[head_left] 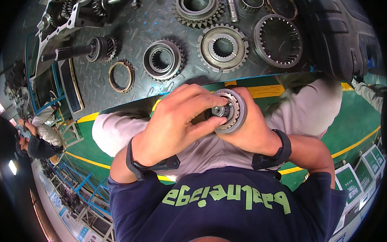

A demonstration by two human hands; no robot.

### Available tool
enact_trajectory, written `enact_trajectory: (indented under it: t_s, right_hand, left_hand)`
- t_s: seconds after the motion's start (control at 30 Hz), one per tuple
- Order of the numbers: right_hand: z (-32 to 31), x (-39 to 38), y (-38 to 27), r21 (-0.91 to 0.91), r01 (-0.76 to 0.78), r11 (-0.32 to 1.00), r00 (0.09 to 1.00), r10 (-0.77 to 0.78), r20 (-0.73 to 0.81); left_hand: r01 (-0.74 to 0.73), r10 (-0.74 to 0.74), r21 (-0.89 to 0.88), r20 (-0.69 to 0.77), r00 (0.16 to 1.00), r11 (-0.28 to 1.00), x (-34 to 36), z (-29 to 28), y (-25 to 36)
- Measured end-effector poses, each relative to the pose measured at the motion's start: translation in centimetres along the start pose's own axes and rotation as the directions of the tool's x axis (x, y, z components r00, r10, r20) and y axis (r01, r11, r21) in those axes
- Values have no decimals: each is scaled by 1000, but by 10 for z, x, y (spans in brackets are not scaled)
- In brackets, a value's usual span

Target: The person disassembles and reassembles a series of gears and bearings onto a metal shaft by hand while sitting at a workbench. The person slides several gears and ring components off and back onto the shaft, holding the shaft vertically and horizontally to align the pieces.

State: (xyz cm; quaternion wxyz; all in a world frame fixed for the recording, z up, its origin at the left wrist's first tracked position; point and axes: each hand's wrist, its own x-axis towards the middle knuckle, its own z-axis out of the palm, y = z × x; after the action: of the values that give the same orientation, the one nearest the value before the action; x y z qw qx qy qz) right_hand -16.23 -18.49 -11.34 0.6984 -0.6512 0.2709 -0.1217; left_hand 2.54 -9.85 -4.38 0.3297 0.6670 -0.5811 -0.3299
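Observation:
Above my lap, my right hand [255,129] wraps round a metal gear assembly [237,122], a ringed gear with a short splined shaft end at its centre. The thumb and forefinger of my left hand [176,120] close on that shaft end from the left. The other left fingers curl over the far side, and the underside of the assembly is hidden by my hands. Nearest on the bench beyond are a gear with a collar [163,60], a flat toothed hub [223,48] and a thin brass-coloured ring [121,76].
The dark bench [136,38] ends just beyond my hands. On it lie a splined shaft with a gear [87,50], an open gearbox housing [62,20], a large internally toothed ring [278,40] and a big gear [197,8]. A black case [333,36] stands at the right; another person [41,132] sits far left.

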Motion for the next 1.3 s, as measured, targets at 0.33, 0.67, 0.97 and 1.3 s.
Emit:
enact_trajectory:
  t_s: [0.33, 0.67, 0.97, 1.3]
  right_hand:
    - [0, 4, 2, 81, -5, 997, 1000, 7, -30]
    - [2, -1, 5, 18, 9, 1000, 1000, -9, -16]
    - [-1, 1, 9, 20, 14, 1000, 998, -13, -63]
    - [-1, 4, -5, 71, -34, 997, 999, 35, -16]
  left_hand:
    - [-2, 24, 25, -925, 380, 1000, -30, -85, -29]
    - [326, -300, -96, -689, 660, 940, -14, -117, -77]
    - [101, -336, -345, -736, 588, 933, -23, -98, -54]
    - [32, -249, -650, -244, 937, 759, -13, -11, 2]
